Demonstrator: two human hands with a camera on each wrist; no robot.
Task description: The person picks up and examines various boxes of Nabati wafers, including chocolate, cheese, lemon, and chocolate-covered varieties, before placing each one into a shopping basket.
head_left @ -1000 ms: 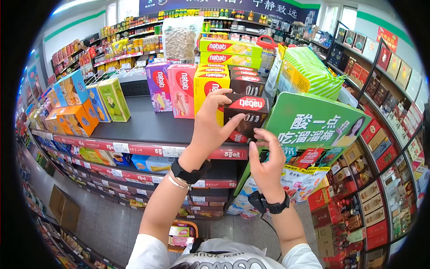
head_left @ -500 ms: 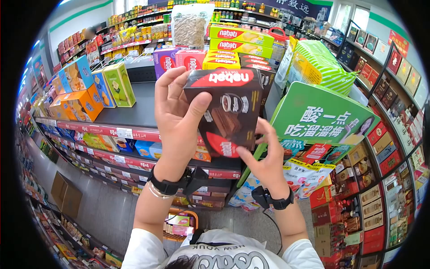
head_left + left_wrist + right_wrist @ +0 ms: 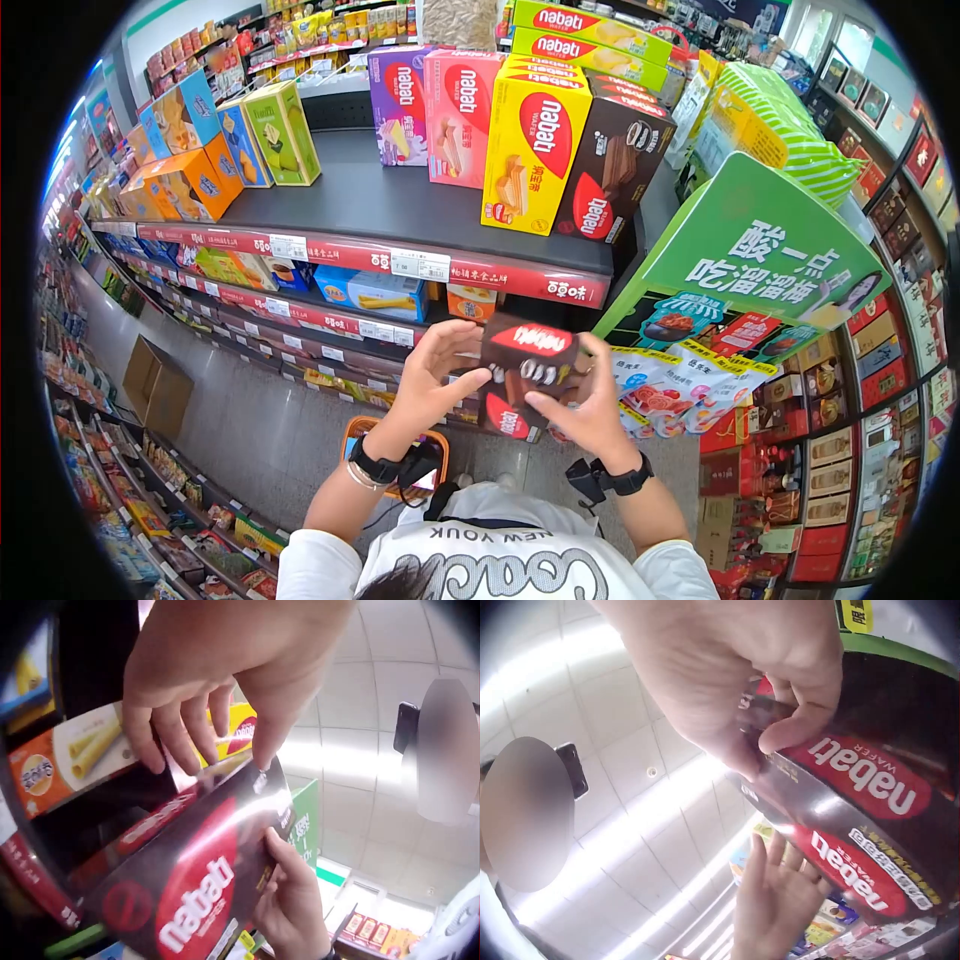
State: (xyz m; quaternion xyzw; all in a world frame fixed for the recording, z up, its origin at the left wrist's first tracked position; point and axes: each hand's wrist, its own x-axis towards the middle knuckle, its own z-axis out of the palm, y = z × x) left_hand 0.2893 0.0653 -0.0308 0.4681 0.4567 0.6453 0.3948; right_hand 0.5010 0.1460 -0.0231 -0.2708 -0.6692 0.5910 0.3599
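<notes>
Near side of red shelf rail: chocolate Nabati wafer box, long axis roughly square to rail. Right hand pinches box; left hand loosely open, thumb at box edge.

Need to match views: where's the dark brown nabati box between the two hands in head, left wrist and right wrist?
Head: dark brown nabati box, low, just right of centre.
Left wrist: box, large, lower left to centre.
Right wrist: box, centre to right edge.
Shared landmark: right hand, right of the box in head, lower right of centre in left wrist, top in right wrist.
</notes>
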